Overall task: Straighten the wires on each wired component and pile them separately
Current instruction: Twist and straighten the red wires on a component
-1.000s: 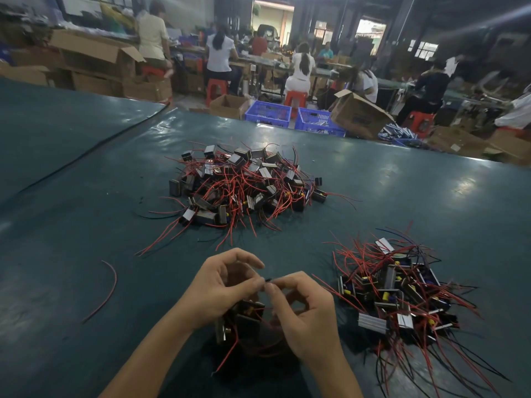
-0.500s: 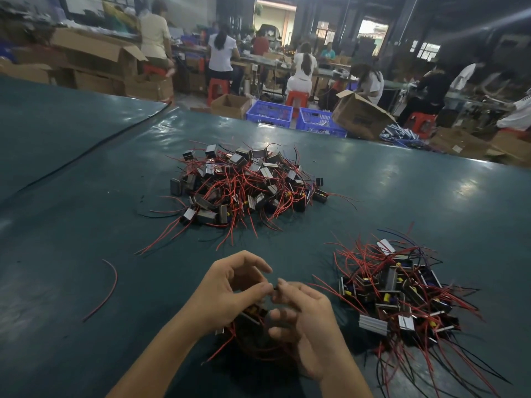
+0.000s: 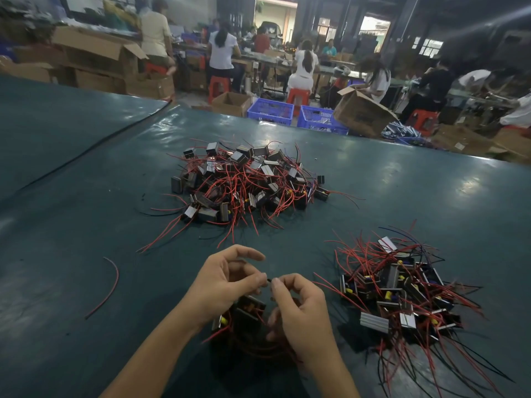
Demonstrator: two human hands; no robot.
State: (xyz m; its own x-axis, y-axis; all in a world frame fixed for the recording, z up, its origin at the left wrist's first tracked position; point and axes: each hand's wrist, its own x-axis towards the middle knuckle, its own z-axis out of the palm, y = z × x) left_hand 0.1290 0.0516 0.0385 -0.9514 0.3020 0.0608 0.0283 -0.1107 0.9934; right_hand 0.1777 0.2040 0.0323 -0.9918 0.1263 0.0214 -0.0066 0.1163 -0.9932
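Note:
My left hand [image 3: 227,285] and my right hand [image 3: 301,314] meet over the near table edge, and each pinches the same thin black wire [image 3: 269,280] between thumb and forefinger. Below them hangs a small black wired component [image 3: 244,314] with yellow parts and red leads looping under my right palm. A large tangled pile of components [image 3: 244,182] with red wires lies in the middle of the table. A second pile [image 3: 399,291] with red and black wires sits to the right of my hands.
A loose red wire [image 3: 110,285] lies on the dark green table [image 3: 71,225] at the left. Beyond the far edge stand blue crates [image 3: 270,110], cardboard boxes [image 3: 362,113], red stools and several seated people.
My right hand has risen from lower down and its fingertips now meet my left fingertips on the black wire. The component hangs a bit lower than a second ago.

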